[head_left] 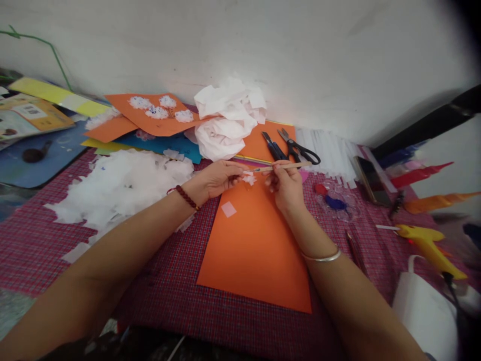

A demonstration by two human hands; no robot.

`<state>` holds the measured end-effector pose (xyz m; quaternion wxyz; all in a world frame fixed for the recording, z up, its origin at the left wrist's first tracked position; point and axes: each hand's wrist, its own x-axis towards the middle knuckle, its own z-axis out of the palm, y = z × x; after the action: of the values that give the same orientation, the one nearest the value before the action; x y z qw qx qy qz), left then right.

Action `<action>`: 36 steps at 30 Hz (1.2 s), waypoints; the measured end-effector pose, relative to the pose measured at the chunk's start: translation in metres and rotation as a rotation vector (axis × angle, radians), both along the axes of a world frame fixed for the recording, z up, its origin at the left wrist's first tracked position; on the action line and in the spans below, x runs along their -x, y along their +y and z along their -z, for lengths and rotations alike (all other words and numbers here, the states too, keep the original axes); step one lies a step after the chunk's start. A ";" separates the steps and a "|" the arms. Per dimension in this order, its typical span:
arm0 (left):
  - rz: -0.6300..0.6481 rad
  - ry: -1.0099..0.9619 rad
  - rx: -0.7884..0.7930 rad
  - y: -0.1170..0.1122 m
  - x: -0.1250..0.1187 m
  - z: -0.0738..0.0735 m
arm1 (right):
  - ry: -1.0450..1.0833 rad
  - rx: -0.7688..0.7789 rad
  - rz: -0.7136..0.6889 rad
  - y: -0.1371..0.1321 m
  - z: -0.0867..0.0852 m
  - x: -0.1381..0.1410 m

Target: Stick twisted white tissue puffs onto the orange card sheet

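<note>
Over the far end of an orange sheet of paper (255, 250), my two hands meet. Fingertips of my left hand (225, 178) are pinched on a small piece of white tissue paper (247, 173). My right hand (287, 183) is closed around a thin wooden stick (296, 166), whose bluish tip points left at the tissue piece. Just below the tip, a little cluster of white tissue (250, 179) sits on the orange sheet. One loose pale square of tissue (229, 209) lies flat nearer its left edge.
A big heap of white tissue squares (124, 188) lies left. Behind are an orange sheet with white flowers (158, 113), crumpled white paper (229, 120), scissors (298, 148) and a box cutter (274, 146). Rightward are a paint palette (336, 201), a phone (370, 178) and a yellow glue gun (432, 245).
</note>
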<state>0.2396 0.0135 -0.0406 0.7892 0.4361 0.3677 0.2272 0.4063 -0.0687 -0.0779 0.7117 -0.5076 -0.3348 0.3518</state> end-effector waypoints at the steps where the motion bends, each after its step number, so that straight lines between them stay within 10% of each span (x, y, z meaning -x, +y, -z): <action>1: -0.013 0.010 -0.009 0.001 0.001 0.001 | -0.007 0.002 0.009 0.000 0.001 -0.002; 36: 0.136 0.032 -0.252 -0.002 0.000 0.015 | 0.127 0.151 0.016 0.000 -0.007 0.002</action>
<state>0.2399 0.0114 -0.0554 0.7359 0.5591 0.3184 0.2108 0.4043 -0.0687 -0.0711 0.6938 -0.5392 -0.2576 0.4019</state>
